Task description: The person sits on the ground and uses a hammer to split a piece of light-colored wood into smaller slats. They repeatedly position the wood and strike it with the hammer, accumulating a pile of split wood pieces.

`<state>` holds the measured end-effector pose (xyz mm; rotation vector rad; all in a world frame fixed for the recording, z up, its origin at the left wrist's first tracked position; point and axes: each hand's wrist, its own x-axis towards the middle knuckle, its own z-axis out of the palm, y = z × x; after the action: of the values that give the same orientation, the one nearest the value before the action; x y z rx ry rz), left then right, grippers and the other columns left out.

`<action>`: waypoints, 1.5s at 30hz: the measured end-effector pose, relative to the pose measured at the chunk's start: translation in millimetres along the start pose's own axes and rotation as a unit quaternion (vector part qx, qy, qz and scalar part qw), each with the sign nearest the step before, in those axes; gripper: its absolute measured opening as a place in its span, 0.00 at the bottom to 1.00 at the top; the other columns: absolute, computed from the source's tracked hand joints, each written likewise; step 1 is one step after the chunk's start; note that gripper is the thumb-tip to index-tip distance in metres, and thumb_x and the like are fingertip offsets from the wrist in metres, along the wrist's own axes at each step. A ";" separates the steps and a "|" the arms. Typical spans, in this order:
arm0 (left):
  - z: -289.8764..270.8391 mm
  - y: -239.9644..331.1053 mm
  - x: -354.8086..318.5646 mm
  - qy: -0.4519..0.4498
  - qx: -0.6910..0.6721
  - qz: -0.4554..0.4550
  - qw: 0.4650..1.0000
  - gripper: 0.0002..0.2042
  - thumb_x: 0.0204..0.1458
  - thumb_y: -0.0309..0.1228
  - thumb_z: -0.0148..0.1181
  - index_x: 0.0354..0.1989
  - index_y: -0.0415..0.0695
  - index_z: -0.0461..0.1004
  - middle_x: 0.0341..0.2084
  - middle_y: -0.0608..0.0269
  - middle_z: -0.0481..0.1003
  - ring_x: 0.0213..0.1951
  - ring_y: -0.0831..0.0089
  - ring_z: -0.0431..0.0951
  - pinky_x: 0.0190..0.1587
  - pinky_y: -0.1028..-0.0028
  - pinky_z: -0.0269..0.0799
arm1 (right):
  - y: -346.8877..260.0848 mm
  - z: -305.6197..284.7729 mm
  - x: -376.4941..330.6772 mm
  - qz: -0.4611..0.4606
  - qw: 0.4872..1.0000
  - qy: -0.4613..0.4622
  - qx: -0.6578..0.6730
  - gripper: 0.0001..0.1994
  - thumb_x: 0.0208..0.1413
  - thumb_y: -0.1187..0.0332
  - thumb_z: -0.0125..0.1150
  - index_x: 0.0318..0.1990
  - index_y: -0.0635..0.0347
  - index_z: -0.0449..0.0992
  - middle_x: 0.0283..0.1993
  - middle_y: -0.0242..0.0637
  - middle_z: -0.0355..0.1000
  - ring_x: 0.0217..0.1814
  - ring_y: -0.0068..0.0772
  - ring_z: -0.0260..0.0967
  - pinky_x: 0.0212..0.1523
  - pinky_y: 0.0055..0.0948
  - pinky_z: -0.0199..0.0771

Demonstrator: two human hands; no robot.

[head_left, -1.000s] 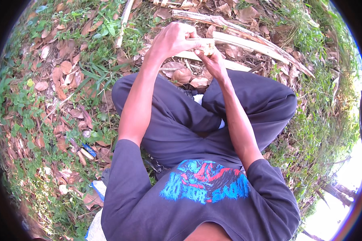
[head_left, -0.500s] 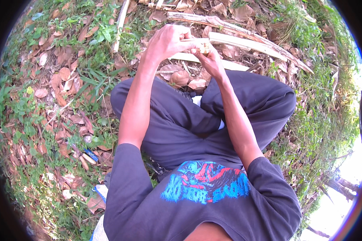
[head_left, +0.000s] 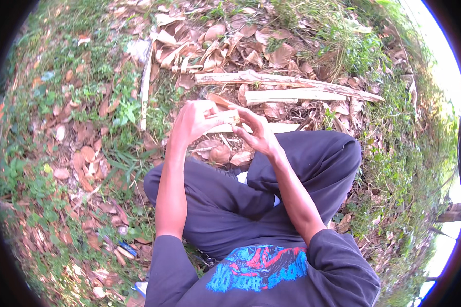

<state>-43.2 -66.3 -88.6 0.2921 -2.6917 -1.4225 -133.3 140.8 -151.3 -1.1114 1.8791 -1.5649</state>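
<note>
Two hands, left (head_left: 192,123) and right (head_left: 258,134), pinch a pale stick (head_left: 222,118) between closed fingers (raised over the knees), steadying both ends above split wood (head_left: 292,94).

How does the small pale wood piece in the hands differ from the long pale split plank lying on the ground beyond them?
The small pale wood piece is short and pinched between the left hand and right hand, off the ground. The long pale split plank is far longer and rests untouched on dry leaves. Both are light, bare wood.
</note>
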 end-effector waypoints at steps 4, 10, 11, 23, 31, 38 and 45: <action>5.6 -5.4 5.6 -0.007 -0.032 -0.020 0.999 0.18 0.44 0.42 0.74 0.25 0.36 0.78 0.19 0.59 0.75 0.23 0.78 0.71 0.26 0.71 0.64 | -25.6 -4.5 7.6 0.010 0.998 0.040 0.054 0.28 0.54 0.66 0.69 0.63 0.56 0.69 0.64 0.45 0.69 0.66 0.42 0.68 0.64 0.41 0.71; 4.2 -5.6 5.8 -0.019 -0.023 -0.022 0.999 0.18 0.45 0.40 0.74 0.24 0.36 0.77 0.18 0.64 0.73 0.23 0.80 0.68 0.26 0.72 0.62 | -15.5 17.6 2.1 -0.106 0.982 0.137 -0.079 0.29 0.54 0.70 0.67 0.65 0.53 0.67 0.57 0.48 0.71 0.59 0.53 0.69 0.56 0.42 0.73; 5.8 -3.8 2.9 -0.018 -0.034 -0.024 0.999 0.18 0.45 0.40 0.74 0.24 0.36 0.77 0.18 0.64 0.73 0.23 0.80 0.68 0.26 0.72 0.62 | -15.9 24.8 -0.6 -0.102 0.981 0.156 -0.058 0.30 0.54 0.70 0.67 0.65 0.53 0.67 0.57 0.48 0.71 0.59 0.53 0.69 0.56 0.42 0.73; -4.1 17.0 8.9 -0.046 -0.002 -0.027 0.999 0.14 0.49 0.37 0.73 0.26 0.38 0.80 0.16 0.75 0.69 0.22 0.87 0.62 0.24 0.79 0.54 | -11.7 27.4 5.0 -0.107 0.980 0.167 -0.005 0.24 0.57 0.74 0.62 0.63 0.53 0.70 0.55 0.49 0.73 0.54 0.49 0.74 0.53 0.39 0.76; -2.7 13.2 9.9 -0.050 -0.037 -0.009 0.998 0.16 0.50 0.41 0.73 0.27 0.38 0.81 0.16 0.76 0.68 0.21 0.88 0.60 0.22 0.79 0.51 | -6.2 24.5 5.5 -0.113 0.983 0.145 0.007 0.29 0.57 0.77 0.58 0.67 0.48 0.66 0.62 0.50 0.69 0.63 0.49 0.69 0.62 0.41 0.70; -2.5 3.8 10.0 -0.047 -0.029 -0.020 0.998 0.16 0.51 0.40 0.73 0.25 0.40 0.79 0.16 0.77 0.69 0.21 0.89 0.61 0.23 0.80 0.52 | -12.3 21.4 1.0 -0.100 0.988 0.118 0.029 0.33 0.54 0.83 0.53 0.69 0.50 0.63 0.62 0.52 0.69 0.65 0.52 0.67 0.63 0.41 0.69; -2.4 -3.4 10.6 -0.047 -0.032 -0.017 0.998 0.18 0.49 0.43 0.74 0.24 0.40 0.78 0.16 0.77 0.68 0.21 0.88 0.61 0.23 0.80 0.53 | -13.1 19.0 -0.4 -0.129 0.979 0.117 -0.104 0.35 0.54 0.79 0.57 0.71 0.54 0.57 0.58 0.55 0.70 0.60 0.57 0.69 0.58 0.44 0.71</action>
<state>-52.8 -72.3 -90.3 0.2737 -2.7202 -1.5676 -114.7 129.5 -143.6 -1.3596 2.1661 -1.7336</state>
